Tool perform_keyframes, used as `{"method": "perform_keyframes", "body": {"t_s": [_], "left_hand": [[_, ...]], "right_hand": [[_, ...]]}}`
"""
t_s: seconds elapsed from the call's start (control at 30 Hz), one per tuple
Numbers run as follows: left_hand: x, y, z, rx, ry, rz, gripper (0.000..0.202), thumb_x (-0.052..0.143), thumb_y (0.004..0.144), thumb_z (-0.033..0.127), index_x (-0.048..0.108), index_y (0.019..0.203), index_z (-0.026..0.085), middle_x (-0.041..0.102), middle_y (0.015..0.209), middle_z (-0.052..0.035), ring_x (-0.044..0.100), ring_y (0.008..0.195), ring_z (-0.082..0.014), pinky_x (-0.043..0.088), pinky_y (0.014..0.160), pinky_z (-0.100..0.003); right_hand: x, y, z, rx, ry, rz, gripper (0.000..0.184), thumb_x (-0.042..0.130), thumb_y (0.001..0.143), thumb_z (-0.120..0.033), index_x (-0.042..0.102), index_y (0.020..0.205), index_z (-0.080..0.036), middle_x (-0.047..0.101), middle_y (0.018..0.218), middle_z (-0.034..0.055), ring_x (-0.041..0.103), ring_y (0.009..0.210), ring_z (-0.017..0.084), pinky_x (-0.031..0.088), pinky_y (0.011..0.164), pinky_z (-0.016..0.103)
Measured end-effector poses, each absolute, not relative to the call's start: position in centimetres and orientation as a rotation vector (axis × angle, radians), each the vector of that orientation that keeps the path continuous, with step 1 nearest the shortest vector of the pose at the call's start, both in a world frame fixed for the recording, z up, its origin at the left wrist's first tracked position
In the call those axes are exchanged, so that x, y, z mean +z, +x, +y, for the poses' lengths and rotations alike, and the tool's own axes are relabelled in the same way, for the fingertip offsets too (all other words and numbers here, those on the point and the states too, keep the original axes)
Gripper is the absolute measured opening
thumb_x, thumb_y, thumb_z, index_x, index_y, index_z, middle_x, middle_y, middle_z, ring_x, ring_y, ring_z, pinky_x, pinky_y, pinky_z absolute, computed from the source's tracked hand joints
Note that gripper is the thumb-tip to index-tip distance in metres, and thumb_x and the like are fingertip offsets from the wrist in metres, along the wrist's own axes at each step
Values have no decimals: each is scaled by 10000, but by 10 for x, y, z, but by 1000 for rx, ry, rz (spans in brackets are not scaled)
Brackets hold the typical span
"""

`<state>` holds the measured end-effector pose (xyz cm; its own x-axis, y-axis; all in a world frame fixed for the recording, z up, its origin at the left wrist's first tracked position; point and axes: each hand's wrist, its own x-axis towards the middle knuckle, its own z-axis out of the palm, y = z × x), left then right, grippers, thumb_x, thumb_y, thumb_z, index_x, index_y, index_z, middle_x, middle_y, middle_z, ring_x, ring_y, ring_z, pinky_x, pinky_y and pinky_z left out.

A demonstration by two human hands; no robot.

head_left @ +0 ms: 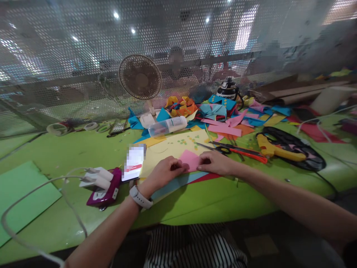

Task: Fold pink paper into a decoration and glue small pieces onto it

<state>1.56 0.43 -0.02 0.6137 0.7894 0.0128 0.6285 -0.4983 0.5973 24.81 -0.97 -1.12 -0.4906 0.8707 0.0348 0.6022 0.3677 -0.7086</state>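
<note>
A small pink paper (pixel 190 159) lies on a yellow sheet (pixel 170 147) on the green table (pixel 83 149). My left hand (pixel 164 172) pinches the pink paper's left edge, fingers curled. From the other side, my right hand (pixel 216 163) presses its right edge with bent fingers. Blue and red sheets (pixel 184 179) stick out beneath both hands. A white watch (pixel 140 198) is on my left wrist.
A phone (pixel 134 162) lies left of my hands, beside a purple power strip (pixel 104 191) with white plugs and cable. Scissors (pixel 231 149), a yellow glue gun (pixel 275 149), a glue bottle (pixel 168 126), a desk fan (pixel 140 78), tape rolls (pixel 57 128) and piled coloured paper (pixel 223 115) lie beyond.
</note>
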Motion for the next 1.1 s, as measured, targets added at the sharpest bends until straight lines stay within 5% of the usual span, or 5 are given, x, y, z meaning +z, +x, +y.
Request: {"method": "perform_keyframes", "body": {"t_s": [0.53, 0.67, 0.77, 0.87, 1.1], "left_hand": [[5, -22, 3, 249, 2309, 1344, 362, 441, 834, 508, 616, 840, 191, 646, 794, -21, 568, 706, -173, 399, 626, -273], [11, -22, -15, 427, 2562, 1567, 320, 379, 894, 404, 606, 932, 183, 642, 994, -70, 569, 956, -224, 392, 854, -377], [9, -2, -38, 509, 2863, 1412, 403, 289, 935, 357, 444, 1266, 189, 422, 1373, -85, 352, 1274, -223, 146, 1077, -443], [-3, 20, -55, 336, 2959, 1168, 662, 309, 885, 544, 197, 1413, 161, 183, 1489, -105, 144, 1367, -245, 84, 1105, -437], [-24, 29, -55, 240, 2840, 1164, 810, 310, 817, 666, 41, 1432, 214, 113, 1501, -92, 85, 1376, -233, 79, 1111, -445]], "right_hand": [[-13, 251, -8, 898, -1324, -2218, 160, 599, 727, -290, 645, 718, -136, 648, 686, 30, 552, 622, 138, 366, 556, 229], [-14, 251, -8, 874, -1315, -2225, 153, 594, 728, -287, 639, 703, -142, 638, 675, 22, 542, 615, 135, 361, 553, 229], [-12, 251, -9, 877, -1289, -2234, 150, 576, 741, -273, 636, 700, -141, 628, 663, 17, 540, 613, 133, 362, 562, 231], [-10, 250, -11, 895, -1267, -2234, 155, 556, 758, -260, 639, 707, -139, 631, 667, 18, 542, 622, 132, 367, 574, 231], [-9, 250, -11, 892, -1275, -2232, 166, 575, 749, -288, 648, 719, -141, 654, 700, 26, 556, 648, 141, 388, 600, 235]]}}
